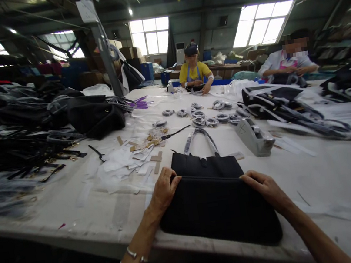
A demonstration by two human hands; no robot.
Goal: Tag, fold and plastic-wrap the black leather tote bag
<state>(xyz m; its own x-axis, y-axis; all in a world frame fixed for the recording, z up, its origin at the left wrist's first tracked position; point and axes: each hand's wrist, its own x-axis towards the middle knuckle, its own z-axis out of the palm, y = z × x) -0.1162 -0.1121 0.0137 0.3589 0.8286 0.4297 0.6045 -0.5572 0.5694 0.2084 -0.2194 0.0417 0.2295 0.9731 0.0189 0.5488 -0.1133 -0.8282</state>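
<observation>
A black handbag (219, 213) lies in front of me at the table's near edge, its broad base panel facing me. Its upper part lies beyond, with a small closure tab in the middle. The handle (211, 140), wrapped in clear plastic, points away from me. My left hand (164, 189) pinches the bag's left upper corner between thumb and fingers. At the opposite corner, my right hand (266, 189) grips the edge, thumb on top. The fingertips under the bag are hidden.
A grey tape dispenser (255, 138) stands right of the bag. Beyond lie several coiled straps (198, 122). Paper scraps (124, 163) lie to the left, near piled black bags (94, 115). More bags (277, 105) lie at right. Two co-workers (195, 73) sit across the table (327, 179).
</observation>
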